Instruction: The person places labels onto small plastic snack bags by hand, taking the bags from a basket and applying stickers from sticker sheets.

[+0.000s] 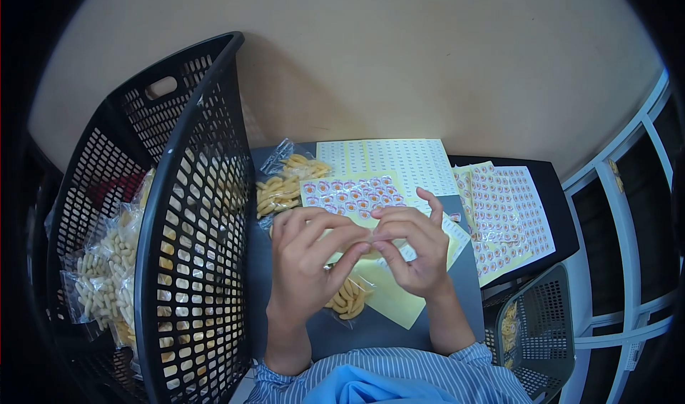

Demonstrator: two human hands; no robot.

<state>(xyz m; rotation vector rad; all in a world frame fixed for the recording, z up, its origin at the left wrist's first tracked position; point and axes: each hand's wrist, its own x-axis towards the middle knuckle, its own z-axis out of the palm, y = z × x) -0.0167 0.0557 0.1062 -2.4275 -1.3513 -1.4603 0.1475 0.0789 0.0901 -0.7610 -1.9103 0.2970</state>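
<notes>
At left, we see the tall black basket [191,190] walling off the table [371,338]. Bags of snacks [289,179] and sticker sheets [392,163] crowd its back, under the wall [428,61]. Open air lies above the sheets, and a bare strip runs along the table's lower edge.

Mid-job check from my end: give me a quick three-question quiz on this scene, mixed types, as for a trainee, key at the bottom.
1. True or false: the large basket holds bags.
2. What lies between the hands and the wall?
A) scissors
B) sticker sheets
C) a cup
3. Short answer: are the fingertips of the left hand and right hand close together or wide apart?

Key: 1. True. 2. B. 3. Close together.
</notes>
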